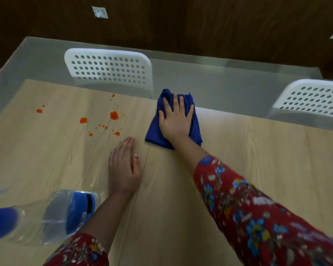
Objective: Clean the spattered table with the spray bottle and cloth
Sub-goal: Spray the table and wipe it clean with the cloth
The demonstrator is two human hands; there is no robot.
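A light wooden table [238,169] carries orange-red spatters [113,115] at its far left. A folded blue cloth [195,129] lies near the far edge, right of the spatters. My right hand [176,121] lies flat on the cloth with straight, spread fingers. Closer to me, my left hand [123,166] rests flat on the bare wood, fingers together, just below the spatters. A clear spray bottle [52,214] with a blue label and blue top stands at the near left, beside my left forearm; neither hand touches it.
Two white perforated chairs stand beyond the far edge, one behind the spatters [108,68] and one at the right [311,102]. A seam [142,169] runs down the tabletop between my hands. Dark wood panelling [200,25] lies behind.
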